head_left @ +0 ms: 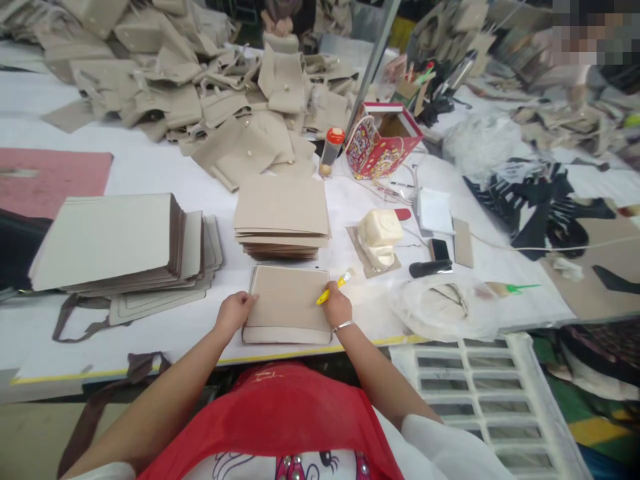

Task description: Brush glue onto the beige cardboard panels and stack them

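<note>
A tan rectangular panel (290,298) lies on a small stack of pale panels (287,335) close to the table's front edge. My left hand (237,312) pinches the panel's left edge between thumb and fingers. On the opposite side, my right hand (337,305) is closed around a yellow-handled brush (327,294), its bristles pointing up and right. That hand also rests against the panel's right edge. Just behind stands a pile of tan panels (281,207). To the left is a taller pile of grey-beige panels (110,233).
Right of the panels, a cream container (381,230) sits on a board, with a black-handled tool (430,268) and a plastic bag (440,303) nearby. A red paper bag (383,143) and a red-capped bottle (331,152) stand behind. Tan pieces (285,87) heap up at the back.
</note>
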Available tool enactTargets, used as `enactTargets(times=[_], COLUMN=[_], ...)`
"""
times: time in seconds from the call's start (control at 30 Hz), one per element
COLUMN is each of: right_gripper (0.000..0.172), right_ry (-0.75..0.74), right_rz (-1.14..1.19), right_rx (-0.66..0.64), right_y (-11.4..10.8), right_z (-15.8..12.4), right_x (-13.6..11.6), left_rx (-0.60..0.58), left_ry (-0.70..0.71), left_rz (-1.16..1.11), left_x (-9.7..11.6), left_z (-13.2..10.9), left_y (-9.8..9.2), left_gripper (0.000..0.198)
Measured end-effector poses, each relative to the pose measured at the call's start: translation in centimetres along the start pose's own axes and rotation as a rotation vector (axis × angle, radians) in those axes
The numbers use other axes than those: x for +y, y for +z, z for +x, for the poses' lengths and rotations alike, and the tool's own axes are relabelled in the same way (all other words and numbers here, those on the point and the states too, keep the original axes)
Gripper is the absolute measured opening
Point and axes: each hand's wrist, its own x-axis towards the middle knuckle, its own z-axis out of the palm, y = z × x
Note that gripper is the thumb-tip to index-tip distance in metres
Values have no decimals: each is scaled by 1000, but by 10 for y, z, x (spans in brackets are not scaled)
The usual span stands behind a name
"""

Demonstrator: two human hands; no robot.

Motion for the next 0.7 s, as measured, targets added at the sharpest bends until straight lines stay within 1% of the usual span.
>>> enactTargets(times=[0.2, 0.3, 0.4, 0.53, 0.7], right_gripper=[22, 24, 26, 26, 27], right_ry=[-23, -36, -43, -67, -82], right_rz=[-7, -27, -59, -94, -157], right_rx=[-18, -19, -20, -12, -12], right_y=[0, 0, 3, 4, 3], right_z=[1, 0, 1, 1, -1], right_x=[0, -2, -5, -8, -11], left_rx=[-60, -118, -185, -223, -239], left_ry=[-38, 4, 62, 86, 184], left_rz=[-41, -39, 79, 233, 276], left_x=[-1, 2, 6, 12, 14], left_z=[2, 3, 8, 14, 15], left_y=[-1, -9, -22, -37, -43], left_gripper=[35, 34, 37, 40, 38])
